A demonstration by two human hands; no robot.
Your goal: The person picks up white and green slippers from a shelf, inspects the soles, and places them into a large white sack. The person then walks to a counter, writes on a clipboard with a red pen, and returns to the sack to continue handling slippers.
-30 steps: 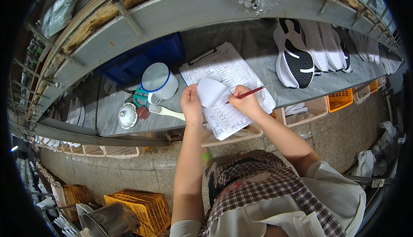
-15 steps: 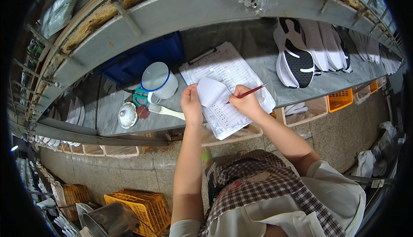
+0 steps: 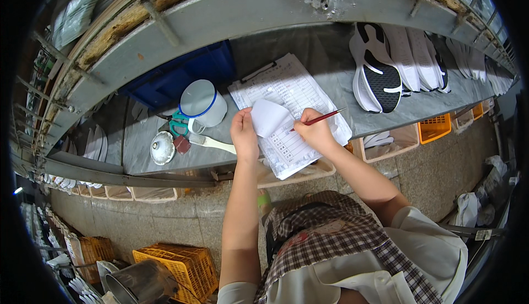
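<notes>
My right hand (image 3: 316, 131) is closed around a red pen (image 3: 324, 117), its writing tip down on a printed form (image 3: 290, 145). With the fingers of my left hand (image 3: 243, 133) I pinch the edge of a white sheet (image 3: 270, 117), which is curled up and partly covers the form. Underneath lies a clipboard stack of filled-in paper sheets (image 3: 300, 78), tilted on the grey worktop (image 3: 220, 155). To the left of my left hand lies a brush (image 3: 212, 143) with a pale handle. A white mug (image 3: 212, 114) with a blue rim stands behind it.
Scissors (image 3: 177, 125) with green handles, a dark red block (image 3: 182, 144) and a round white lid (image 3: 162, 148) lie left of the mug. A blue crate (image 3: 182, 72) is behind. Shoe soles (image 3: 377, 72) line the right side. Yellow crates (image 3: 184, 268) stand on the floor. A metal beam (image 3: 248, 6) crosses above.
</notes>
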